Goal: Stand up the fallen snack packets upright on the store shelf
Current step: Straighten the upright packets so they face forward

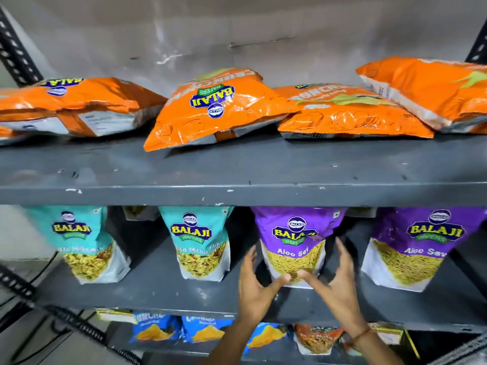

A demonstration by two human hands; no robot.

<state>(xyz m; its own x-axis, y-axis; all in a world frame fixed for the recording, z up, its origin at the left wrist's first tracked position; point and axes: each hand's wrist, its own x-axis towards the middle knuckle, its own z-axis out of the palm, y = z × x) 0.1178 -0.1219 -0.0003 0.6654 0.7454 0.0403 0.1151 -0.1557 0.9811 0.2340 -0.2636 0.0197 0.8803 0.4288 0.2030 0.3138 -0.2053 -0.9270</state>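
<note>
From the head camera I see both hands down at the middle shelf [184, 293], cupped either side of a purple Aloo Sev pouch [296, 243] that stands upright between them. My left hand [253, 285] is spread, fingers beside the pouch's left edge, thumb reaching to its lower front; my right hand [340, 283] mirrors it on the right edge. Both are open, palms facing in, and I cannot tell whether the thumbs touch the film or sit just short of it; nothing is gripped. This pouch looks done, as do its purple neighbour [411, 248] and the two teal pouches [87, 246] [203, 243]. The work that remains, I judge, is on the top shelf [237, 167], where four orange packets [218, 109] lie flat, overlapping, well above my hands. I expect those to be light, air-puffed and slick, with crisps inside that crush easily, so I would take each by its two side edges near the bottom seam, palms flat, rather than pinching the belly. They have no flat base, so leaning them against the back wall [237, 35] seems wise.
</note>
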